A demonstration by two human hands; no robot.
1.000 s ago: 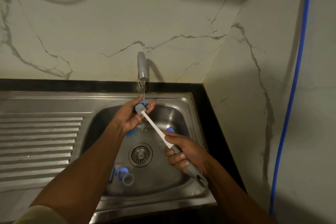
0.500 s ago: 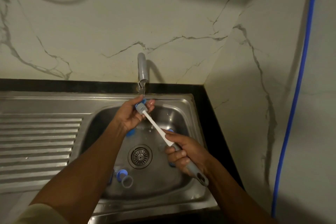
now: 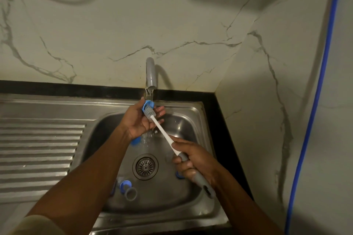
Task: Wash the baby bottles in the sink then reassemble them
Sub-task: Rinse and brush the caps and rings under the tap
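Blue, grey, white
A round blue plastic bottle ring [image 3: 147, 104] sat at the fingertips of the left hand [image 3: 139, 120]; the long bottle brush [image 3: 162, 131] showed grey bristles, a white shaft, a grey grip within the fingers of the right hand [image 3: 193, 162].

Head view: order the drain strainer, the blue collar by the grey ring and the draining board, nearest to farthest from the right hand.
1. Drain strainer, just left of the right hand.
2. Blue collar, basin floor, front left.
3. Draining board, far left.

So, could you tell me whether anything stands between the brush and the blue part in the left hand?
Nothing visible: the brush in the right hand has its head against the blue part the left hand holds.
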